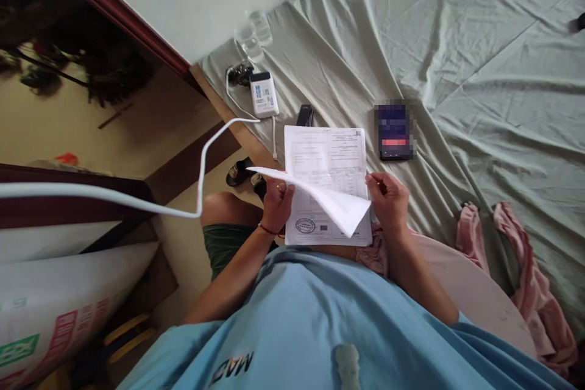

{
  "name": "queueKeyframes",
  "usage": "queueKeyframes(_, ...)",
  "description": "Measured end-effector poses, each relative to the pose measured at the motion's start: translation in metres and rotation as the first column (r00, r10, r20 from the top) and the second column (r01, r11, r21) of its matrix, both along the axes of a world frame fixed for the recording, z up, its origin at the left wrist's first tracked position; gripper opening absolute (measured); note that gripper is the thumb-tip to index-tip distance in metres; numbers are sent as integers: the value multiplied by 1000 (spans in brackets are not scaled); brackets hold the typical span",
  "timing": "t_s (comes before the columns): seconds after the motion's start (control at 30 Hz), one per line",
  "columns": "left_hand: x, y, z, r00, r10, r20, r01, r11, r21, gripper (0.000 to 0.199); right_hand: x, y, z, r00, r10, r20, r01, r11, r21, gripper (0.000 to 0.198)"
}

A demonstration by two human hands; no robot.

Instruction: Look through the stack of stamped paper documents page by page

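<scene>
A stack of printed papers (329, 155) with an oval stamp near its lower left lies open in front of my lap. My left hand (276, 202) is closed on the stack's left edge, thumb on top. Across the middle rises a turned sheet (329, 202), curled, its lower right corner lifted off the pages. My right hand (389, 198) has its fingers pinched at the stack's right edge. Beyond the top edge lies a black object (304, 114), partly covered by the papers.
On the grey-green bedsheet (425, 55) are a phone (393, 134), a white box-like device (264, 94) with cables, and clear cups (253, 36). A thick white cable (201, 177) crosses at left. Pink cloth (525, 256) lies at right. Dark shoes (240, 173) stand on the floor.
</scene>
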State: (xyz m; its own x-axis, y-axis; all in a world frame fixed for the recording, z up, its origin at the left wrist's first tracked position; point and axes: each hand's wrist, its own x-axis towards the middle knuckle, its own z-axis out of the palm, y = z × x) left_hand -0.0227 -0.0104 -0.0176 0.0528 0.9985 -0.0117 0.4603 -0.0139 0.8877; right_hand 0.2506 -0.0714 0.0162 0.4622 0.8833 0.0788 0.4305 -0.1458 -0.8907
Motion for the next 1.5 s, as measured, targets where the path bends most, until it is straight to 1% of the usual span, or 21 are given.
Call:
queueKeyframes(0.03, -1, -1, -2, 999, 6, 36, -6, 1000, -6, 37, 0, 2, -2, 996, -31, 85, 33, 999, -18, 21)
queueKeyframes(0.07, -1, -2, -5, 997, 4, 76, -3, 1000, -13, 42, 1, 3, -3, 989, -30, 143, 38, 998, -51, 22)
queueKeyframes(0.17, -3, -2, -13, 988, -25, 152, 27, 1000, -11, 46, 0, 4, -6, 971, 14, 240, 28, 985, -172, 30)
queueKeyframes(0.27, -6, -1, -19, 988, -12, 155, 10, 1000, 16, 43, 0, 4, -8, 966, 47, 253, 23, 964, -266, 38)
queueKeyframes(0.33, -7, -1, -19, 992, 5, 129, -8, 1000, 23, 42, 0, 4, -9, 973, 66, 223, 1, 959, -285, 37)
queueKeyframes(0.57, -9, -2, -19, 997, 17, 82, -18, 1000, 4, 43, 0, 4, -6, 993, 22, 114, 3, 975, -221, 20)
queueKeyframes(0.67, -9, -1, -20, 995, 11, 102, -12, 1000, 10, 43, -1, 4, -4, 994, 34, 102, -11, 975, -220, 16)
queueKeyframes(0.77, -9, -1, -20, 993, -7, 118, 4, 1000, 27, 45, -3, 4, -2, 993, 44, 108, -24, 982, -187, 15)
queueKeyframes(0.87, -8, -1, -18, 994, -20, 107, 15, 999, 43, 52, -4, 4, -1, 994, 44, 98, -31, 990, -134, 14)
queueKeyframes(0.93, -7, 0, -16, 995, -27, 94, 22, 998, 52, 58, -5, 3, -2, 997, 35, 63, -30, 996, -81, 13)
queueKeyframes(1.03, -7, 0, -15, 995, -38, 94, 32, 998, 62, 68, -3, 2, -4, 995, 60, -82, -60, 998, -5, 10)
queueKeyframes(1.1, -7, 0, -15, 995, -42, 93, 36, 997, 64, 73, -2, 1, -5, 960, 135, -244, -127, 991, 48, 10)
queueKeyframes(1.13, -8, 1, -15, 995, -41, 89, 36, 997, 63, 75, -2, 1, -5, 925, 188, -329, -170, 982, 83, 12)
queueKeyframes(1.2, -8, 1, -14, 997, -37, 75, 32, 998, 60, 77, -1, 0, -3, 830, 296, -473, -249, 955, 160, 16)
queueKeyframes(1.27, -8, 0, -13, 998, -36, 56, 32, 998, 56, 77, 0, -1, 1, 721, 391, -572, -323, 920, 222, 18)
queueKeyframes(1.33, -7, 0, -11, 999, -37, 34, 35, 998, 58, 76, 0, -2, 7, 616, 464, -636, -394, 881, 261, 17)
queueKeyframes(1.4, -5, -1, -7, 999, -31, 11, 31, 997, 64, 73, 1, -4, 13, 534, 513, -672, -447, 846, 291, 16)
queueKeyframes(1.5, -1, -2, -1, 999, 6, -32, -4, 996, 85, 66, 2, -7, 18, 472, 552, -687, -487, 813, 319, 14)
